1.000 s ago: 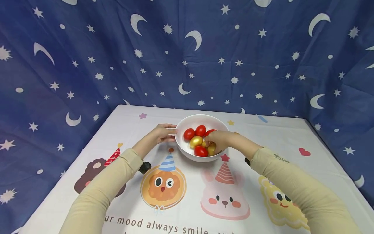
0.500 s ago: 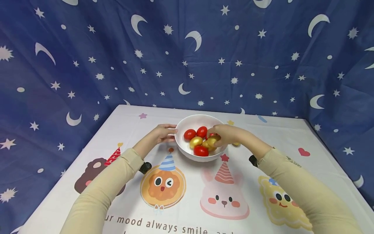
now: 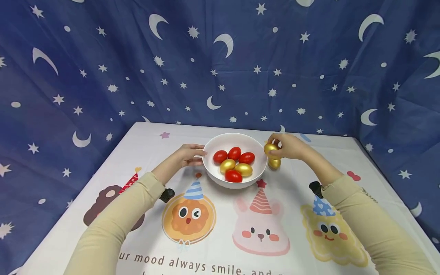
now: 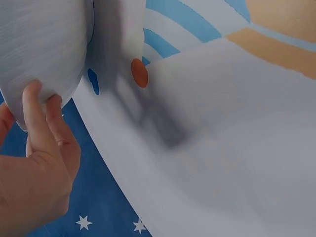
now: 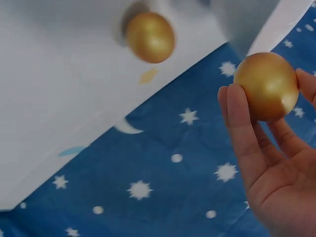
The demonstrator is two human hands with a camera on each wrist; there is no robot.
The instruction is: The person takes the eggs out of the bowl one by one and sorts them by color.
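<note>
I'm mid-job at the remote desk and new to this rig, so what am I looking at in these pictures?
No machine here: a person works bare-handed. The wide picture is taken from the head, the two close ones from the left and right wrists. On a printed white cloth sits a white bowl with four red eggs and two gold eggs in it. The left hand touches the bowl's side. The right hand holds a gold egg, and another gold egg lies on the cloth beside the bowl.

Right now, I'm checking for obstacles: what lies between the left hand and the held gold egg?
The head view shows the white bowl there, containing four red eggs and two gold eggs. The left hand touches it.
</note>
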